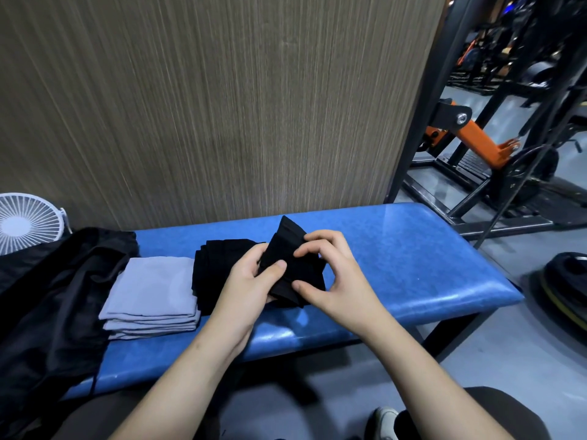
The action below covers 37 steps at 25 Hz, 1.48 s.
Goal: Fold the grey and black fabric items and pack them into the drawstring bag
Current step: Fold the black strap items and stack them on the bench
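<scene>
You sit at a blue padded vinyl bench point(397, 249) with both hands lifted just above its middle, working one small folded black fabric piece point(293, 268). Your left hand point(246, 281) grips it from the left side: the thumb presses across the front of the cloth and the other fingers point(259, 249) are curled behind it, hidden. Your right hand point(333, 271) pinches the same piece from the right, its fingertips bent onto the upper edge and its thumb on the lower part. The piece is tilted, one corner pointing up and away from you.

Just left of it, partly behind your left hand, a folded black fabric stack point(212, 271) lies flat on the bench. Touching that stack's left edge is a neat folded light grey fabric stack point(152, 296), several layers showing at its near edge. Farther left, a large loose black drawstring bag point(57, 296) is spread over the bench's end, with a thin cord hanging down over the front edge.

A small white round fan point(28, 220) stands behind the bag, against a brown wood-grain wall panel point(206, 106). To the right, black and orange gym equipment point(476, 134) stands on the grey floor.
</scene>
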{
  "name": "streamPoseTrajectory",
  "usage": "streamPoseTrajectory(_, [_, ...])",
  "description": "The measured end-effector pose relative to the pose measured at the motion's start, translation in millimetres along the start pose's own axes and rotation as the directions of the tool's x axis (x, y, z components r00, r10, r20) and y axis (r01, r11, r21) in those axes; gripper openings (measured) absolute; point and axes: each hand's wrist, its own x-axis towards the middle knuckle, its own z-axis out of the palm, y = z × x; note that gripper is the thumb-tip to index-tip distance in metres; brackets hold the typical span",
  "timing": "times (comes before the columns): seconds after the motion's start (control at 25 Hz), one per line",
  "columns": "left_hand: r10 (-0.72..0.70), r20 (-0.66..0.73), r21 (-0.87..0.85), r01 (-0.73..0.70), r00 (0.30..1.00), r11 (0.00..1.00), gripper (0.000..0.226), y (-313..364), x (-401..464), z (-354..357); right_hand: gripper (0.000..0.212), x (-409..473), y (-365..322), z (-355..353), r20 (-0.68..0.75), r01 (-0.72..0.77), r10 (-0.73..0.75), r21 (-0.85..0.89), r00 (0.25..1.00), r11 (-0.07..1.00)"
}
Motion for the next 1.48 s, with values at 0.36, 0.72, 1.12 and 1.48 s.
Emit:
streamPoseTrajectory(0.36, [0.087, -0.048, -0.162, -0.093, 0.995, 0.982, 0.042, 7, 0, 1, 0.040, -2, -8, -1, 0.120, -0.295, 0.272, 0.497, 0.955, 0.816])
streamPoseTrajectory(0.72, [0.199, -0.054, 0.436, -0.156, 0.978, 0.886, 0.039, -9, 11, -8, 0.027, 5, 3, -7, -0.048, -0.326, 0.402, 0.499, 0.915, 0.803])
streamPoseTrajectory(1.12, [0.233, 0.028, 0.755, -0.173, 0.972, 0.633, 0.039, -17, 34, 8, 0.019, 31, 37, -3, -0.219, -0.385, 0.418, 0.179, 0.881, 0.905])
streamPoseTrajectory(1.48, [0.162, 0.102, 0.915, -0.156, 0.982, 0.373, 0.045, -32, 28, 17, 0.020, 30, 51, 10, -0.137, -0.357, 0.340, -0.136, 0.931, 0.924])
